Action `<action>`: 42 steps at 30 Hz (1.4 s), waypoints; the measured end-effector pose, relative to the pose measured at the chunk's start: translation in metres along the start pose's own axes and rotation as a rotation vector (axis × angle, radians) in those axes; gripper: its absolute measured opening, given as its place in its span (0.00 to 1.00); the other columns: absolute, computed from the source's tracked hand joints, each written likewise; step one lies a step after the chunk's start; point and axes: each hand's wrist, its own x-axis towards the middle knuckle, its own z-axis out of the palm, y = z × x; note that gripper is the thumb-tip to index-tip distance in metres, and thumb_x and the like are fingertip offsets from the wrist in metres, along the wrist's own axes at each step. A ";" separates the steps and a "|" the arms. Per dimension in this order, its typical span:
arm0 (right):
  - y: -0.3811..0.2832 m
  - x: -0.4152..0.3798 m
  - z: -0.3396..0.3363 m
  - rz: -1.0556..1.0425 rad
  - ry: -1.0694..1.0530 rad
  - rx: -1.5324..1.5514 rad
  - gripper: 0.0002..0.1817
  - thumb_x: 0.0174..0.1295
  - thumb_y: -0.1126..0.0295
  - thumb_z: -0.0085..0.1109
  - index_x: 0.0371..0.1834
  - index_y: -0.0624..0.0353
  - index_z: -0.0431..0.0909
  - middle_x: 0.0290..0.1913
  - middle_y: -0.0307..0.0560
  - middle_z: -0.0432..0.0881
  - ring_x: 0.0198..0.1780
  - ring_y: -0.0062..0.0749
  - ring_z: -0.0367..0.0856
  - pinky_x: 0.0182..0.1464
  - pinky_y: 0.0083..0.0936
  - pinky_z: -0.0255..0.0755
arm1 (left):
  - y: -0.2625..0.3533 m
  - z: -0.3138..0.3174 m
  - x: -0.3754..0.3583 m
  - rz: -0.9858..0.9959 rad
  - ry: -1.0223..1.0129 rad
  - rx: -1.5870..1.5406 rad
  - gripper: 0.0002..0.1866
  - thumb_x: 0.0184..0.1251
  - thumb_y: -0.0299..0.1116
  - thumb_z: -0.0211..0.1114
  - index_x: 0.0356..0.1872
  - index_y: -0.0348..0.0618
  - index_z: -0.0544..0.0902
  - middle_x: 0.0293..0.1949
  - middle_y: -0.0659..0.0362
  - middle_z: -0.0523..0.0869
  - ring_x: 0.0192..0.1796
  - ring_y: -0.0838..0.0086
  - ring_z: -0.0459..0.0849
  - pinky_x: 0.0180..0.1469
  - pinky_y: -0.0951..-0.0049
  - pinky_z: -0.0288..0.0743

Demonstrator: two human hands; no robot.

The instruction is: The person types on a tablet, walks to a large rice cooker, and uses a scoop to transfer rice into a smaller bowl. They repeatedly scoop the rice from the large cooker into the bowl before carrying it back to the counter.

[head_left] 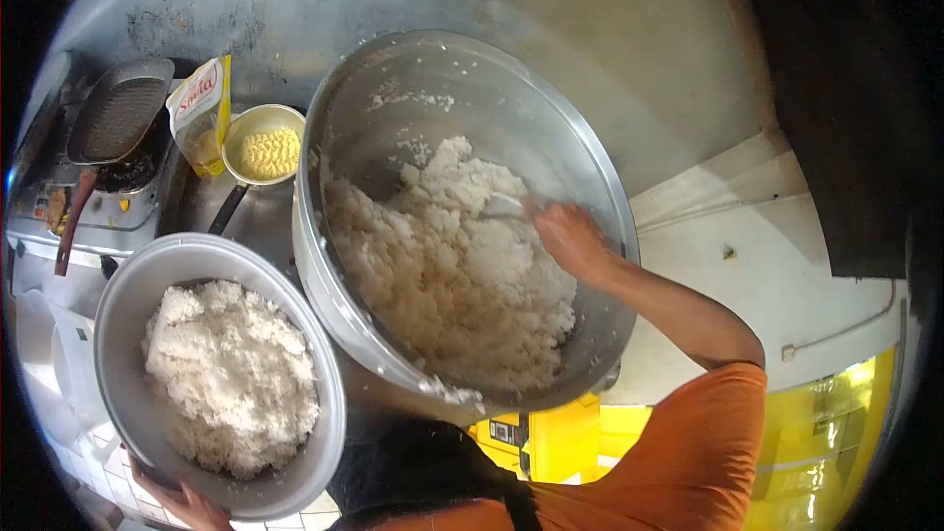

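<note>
My right hand [572,239] is closed round the handle of a pale rice paddle [503,206], whose blade is partly sunk in cooked white rice [442,265]. That rice lies in a large metal pot [580,138], tilted toward me, with grains stuck to its inner wall and rim. At the lower left, my left hand [182,503] grips a smaller grey metal pot [123,354] at its lower edge; part of that hand is hidden by the pot. A big mound of white rice [231,374] sits inside this smaller pot, close beside the large one.
Behind the small pot stands a saucepan [264,118] with a block of dry noodles, beside a yellow-and-white oil pouch [202,108]. A grill pan [123,113] rests on the stove [98,206] at left. A metal wall [295,0] backs the counter. Yellow crates [565,438] show below.
</note>
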 end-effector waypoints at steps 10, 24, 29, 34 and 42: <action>0.064 -0.030 -0.115 0.137 -0.226 -0.407 0.06 0.52 0.71 0.60 0.31 0.58 0.85 0.36 0.53 0.85 0.42 0.45 0.84 0.44 0.37 0.77 | 0.034 0.010 -0.005 -0.096 0.089 0.043 0.36 0.54 0.14 0.47 0.70 0.39 0.59 0.69 0.46 0.62 0.72 0.57 0.58 0.74 0.59 0.45; 0.061 0.080 -0.038 0.075 -0.436 0.219 0.18 0.63 0.62 0.52 0.39 0.72 0.78 0.41 0.67 0.82 0.46 0.51 0.83 0.47 0.42 0.75 | 0.026 0.002 0.004 0.029 -0.009 0.098 0.35 0.55 0.15 0.47 0.70 0.35 0.58 0.71 0.48 0.61 0.74 0.59 0.55 0.75 0.60 0.42; 0.089 0.043 0.036 0.095 -0.684 0.143 0.12 0.53 0.71 0.56 0.31 0.72 0.80 0.32 0.66 0.82 0.37 0.53 0.84 0.42 0.43 0.78 | 0.041 0.006 0.003 -0.112 0.012 0.059 0.34 0.57 0.16 0.48 0.70 0.35 0.58 0.70 0.48 0.61 0.74 0.59 0.56 0.74 0.60 0.43; 0.097 0.058 0.083 0.160 -0.354 0.306 0.20 0.68 0.63 0.46 0.27 0.70 0.76 0.20 0.56 0.78 0.17 0.42 0.78 0.23 0.39 0.74 | 0.037 0.006 0.003 -0.119 0.016 0.144 0.32 0.64 0.25 0.52 0.71 0.38 0.57 0.71 0.48 0.60 0.73 0.58 0.56 0.73 0.57 0.45; 0.050 0.103 0.052 0.126 -0.483 0.697 0.21 0.71 0.59 0.42 0.41 0.69 0.77 0.24 0.48 0.78 0.17 0.34 0.75 0.22 0.33 0.74 | 0.020 -0.005 -0.005 -0.086 -0.042 0.405 0.31 0.68 0.42 0.55 0.65 0.33 0.60 0.62 0.37 0.69 0.64 0.42 0.68 0.65 0.45 0.63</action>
